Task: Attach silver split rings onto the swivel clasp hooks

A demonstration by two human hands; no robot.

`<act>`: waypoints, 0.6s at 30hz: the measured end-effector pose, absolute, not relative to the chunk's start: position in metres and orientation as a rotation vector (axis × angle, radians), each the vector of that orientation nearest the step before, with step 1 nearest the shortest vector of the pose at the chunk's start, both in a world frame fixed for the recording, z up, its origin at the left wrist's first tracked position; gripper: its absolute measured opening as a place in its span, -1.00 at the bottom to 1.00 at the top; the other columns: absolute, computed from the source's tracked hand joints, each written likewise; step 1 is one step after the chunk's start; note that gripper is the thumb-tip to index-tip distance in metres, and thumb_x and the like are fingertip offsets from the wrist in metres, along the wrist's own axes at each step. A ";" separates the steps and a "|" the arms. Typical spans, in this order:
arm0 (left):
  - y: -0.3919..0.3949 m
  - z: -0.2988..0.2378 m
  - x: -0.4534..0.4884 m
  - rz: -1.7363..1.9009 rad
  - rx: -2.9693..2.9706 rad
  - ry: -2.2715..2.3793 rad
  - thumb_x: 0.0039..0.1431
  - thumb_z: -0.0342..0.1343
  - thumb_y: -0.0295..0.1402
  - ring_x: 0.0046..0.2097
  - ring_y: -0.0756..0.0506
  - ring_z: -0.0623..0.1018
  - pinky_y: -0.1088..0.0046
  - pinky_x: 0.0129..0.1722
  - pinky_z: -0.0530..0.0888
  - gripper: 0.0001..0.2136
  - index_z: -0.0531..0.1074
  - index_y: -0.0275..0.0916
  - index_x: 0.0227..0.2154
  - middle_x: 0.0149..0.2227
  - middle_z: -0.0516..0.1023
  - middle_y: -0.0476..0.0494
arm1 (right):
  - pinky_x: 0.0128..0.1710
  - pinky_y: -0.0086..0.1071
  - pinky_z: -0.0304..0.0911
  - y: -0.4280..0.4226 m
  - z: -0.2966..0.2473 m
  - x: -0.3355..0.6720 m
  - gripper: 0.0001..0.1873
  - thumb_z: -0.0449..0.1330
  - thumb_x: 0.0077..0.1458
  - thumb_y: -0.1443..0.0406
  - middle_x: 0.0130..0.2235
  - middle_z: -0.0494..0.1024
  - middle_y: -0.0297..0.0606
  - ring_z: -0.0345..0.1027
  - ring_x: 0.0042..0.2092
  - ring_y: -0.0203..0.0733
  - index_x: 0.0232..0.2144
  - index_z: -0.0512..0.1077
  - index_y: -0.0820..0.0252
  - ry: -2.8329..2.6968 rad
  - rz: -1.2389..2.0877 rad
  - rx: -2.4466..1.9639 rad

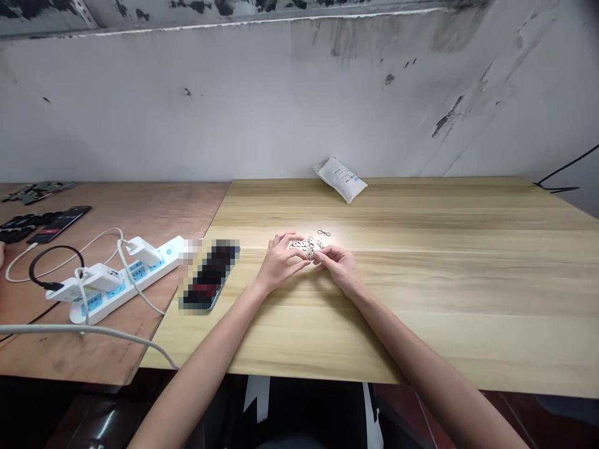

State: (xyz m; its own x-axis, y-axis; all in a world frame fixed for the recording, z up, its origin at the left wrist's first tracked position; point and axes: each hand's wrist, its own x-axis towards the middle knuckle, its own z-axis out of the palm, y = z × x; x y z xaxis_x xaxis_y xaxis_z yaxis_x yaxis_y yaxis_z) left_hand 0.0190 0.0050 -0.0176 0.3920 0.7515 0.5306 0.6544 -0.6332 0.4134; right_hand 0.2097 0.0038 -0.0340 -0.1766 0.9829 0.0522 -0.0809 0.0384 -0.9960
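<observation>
- left hand [279, 262] and right hand [337, 263] meet fingertip to fingertip, pinched on one small metal ring [310, 254], for fine two-handed work
- ring pile [306, 242] just beyond, within reach on surface [421, 299]

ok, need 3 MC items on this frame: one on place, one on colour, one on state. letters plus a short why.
1. Where does the white packet lie?
A. At the far edge of the light wooden table, near the wall
B. On the power strip
C. Under the left hand

2. What colour is the power strip?
A. Black
B. White with blue sockets
C. Red

3. How do the left hand and the right hand stand?
A. Both flat and far apart
B. Fingertips brought together at the pile of small metal rings
C. Both off the table

Answers:
1 A: the packet sits far from the hands, by the wall.
2 B: white body, blue socket faces, white chargers plugged in.
3 B: both hands' fingertips meet at the rings; what they pinch is too small to tell.
</observation>
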 end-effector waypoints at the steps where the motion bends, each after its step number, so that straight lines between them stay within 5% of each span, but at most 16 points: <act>1: 0.005 -0.018 0.019 1.063 2.475 1.264 0.14 0.24 -0.28 0.16 -0.21 0.32 0.12 0.12 0.29 -0.94 0.58 -0.10 -0.39 0.01 0.49 -0.10 | -0.36 -0.33 0.37 0.004 -0.035 0.210 -0.64 0.33 -0.07 0.00 -0.42 0.57 -0.22 0.42 -0.34 -0.18 -0.46 0.53 0.18 -1.297 1.334 -1.026; 18: 0.005 -0.017 0.022 1.044 2.273 1.293 0.11 0.27 -0.31 0.11 -0.20 0.38 0.11 0.12 0.34 -0.93 0.57 -0.12 -0.33 -0.03 0.50 -0.12 | -0.39 -0.33 0.36 0.001 -0.027 0.211 -0.68 0.32 -0.03 0.02 -0.40 0.58 -0.22 0.43 -0.34 -0.16 -0.43 0.56 0.15 -1.301 1.287 -1.077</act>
State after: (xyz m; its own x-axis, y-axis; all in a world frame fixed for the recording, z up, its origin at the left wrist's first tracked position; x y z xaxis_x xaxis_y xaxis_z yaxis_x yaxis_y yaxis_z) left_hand 0.0224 0.0051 -0.0167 0.3217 0.8406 0.4357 0.6034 -0.5366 0.5899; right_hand 0.2106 0.0007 -0.0268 -0.1330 0.9897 0.0525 -0.0416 0.0474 -0.9980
